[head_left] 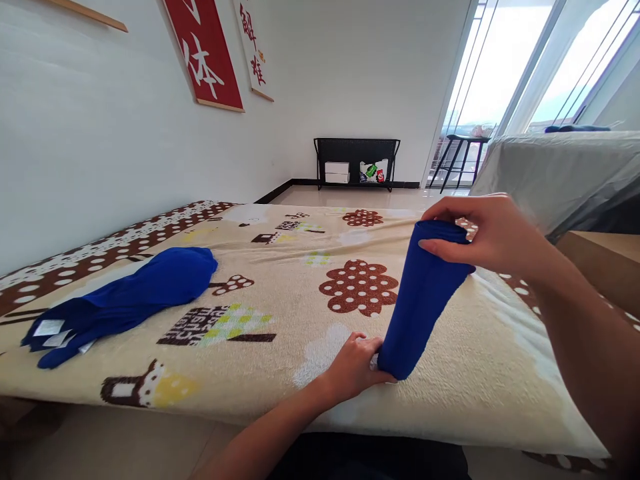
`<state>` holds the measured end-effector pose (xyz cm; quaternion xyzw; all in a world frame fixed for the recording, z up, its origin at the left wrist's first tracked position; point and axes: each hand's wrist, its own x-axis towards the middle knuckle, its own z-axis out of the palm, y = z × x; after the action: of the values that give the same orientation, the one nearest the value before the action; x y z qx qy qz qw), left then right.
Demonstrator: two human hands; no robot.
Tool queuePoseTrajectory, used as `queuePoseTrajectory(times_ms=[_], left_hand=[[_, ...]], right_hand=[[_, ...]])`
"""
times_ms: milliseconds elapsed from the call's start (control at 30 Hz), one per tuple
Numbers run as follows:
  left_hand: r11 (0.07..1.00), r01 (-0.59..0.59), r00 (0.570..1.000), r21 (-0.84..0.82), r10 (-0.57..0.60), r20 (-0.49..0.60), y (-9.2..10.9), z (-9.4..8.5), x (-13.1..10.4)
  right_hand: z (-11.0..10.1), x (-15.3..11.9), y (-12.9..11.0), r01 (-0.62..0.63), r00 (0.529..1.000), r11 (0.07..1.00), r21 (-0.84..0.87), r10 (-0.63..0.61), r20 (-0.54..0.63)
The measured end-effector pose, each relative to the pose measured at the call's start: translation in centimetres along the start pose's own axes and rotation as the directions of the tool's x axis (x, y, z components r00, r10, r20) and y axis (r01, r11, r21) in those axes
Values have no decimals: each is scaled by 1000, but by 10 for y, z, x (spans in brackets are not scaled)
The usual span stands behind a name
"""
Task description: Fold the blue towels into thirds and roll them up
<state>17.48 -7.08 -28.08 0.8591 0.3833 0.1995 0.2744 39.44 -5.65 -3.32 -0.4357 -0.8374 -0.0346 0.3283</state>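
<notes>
A roll of blue fabric (419, 303) stands tilted on the patterned blanket (295, 313), its top leaning to the right and away from me. My right hand (493, 233) is closed around the upper end, thumb on the near side and fingers behind. At the lower end, my left hand (353, 367) grips the left edge with its thumb under the bottom; some of its fingers are hidden by the roll. To the left lies a loosely bunched blue garment (145, 287), white labels (49, 327) showing at its near end.
The blanket covers a bed-like surface beside a white wall (90, 133). Beyond it are a black rack (357, 157) with boxes and a bag, and a dark stool (463, 157) by the window. At right stand a sheet-covered piece of furniture (565, 160) and a cardboard box (607, 247).
</notes>
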Motion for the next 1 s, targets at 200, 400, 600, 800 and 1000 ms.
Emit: queuePoseTrajectory(times_ms=[200, 400, 600, 800, 1000], left_hand=[[996, -76, 997, -42, 77, 22, -4, -21, 54], [986, 5, 999, -166, 4, 53, -19, -16, 85], [872, 101, 993, -478, -60, 99, -44, -16, 94], [868, 160, 987, -469, -126, 104, -55, -19, 98], [932, 114, 988, -344, -68, 141, -61, -17, 98]], right_hand=[[-8, 24, 24, -19, 999, 996, -87, 22, 39], [-1, 50, 67, -138, 973, 986, -97, 153, 175], [2, 100, 171, -323, 919, 945, -57, 327, 222], [8, 156, 266, -352, 931, 846, -400, 360, -57], [77, 131, 325, -392, 917, 678, -622, 342, -205]])
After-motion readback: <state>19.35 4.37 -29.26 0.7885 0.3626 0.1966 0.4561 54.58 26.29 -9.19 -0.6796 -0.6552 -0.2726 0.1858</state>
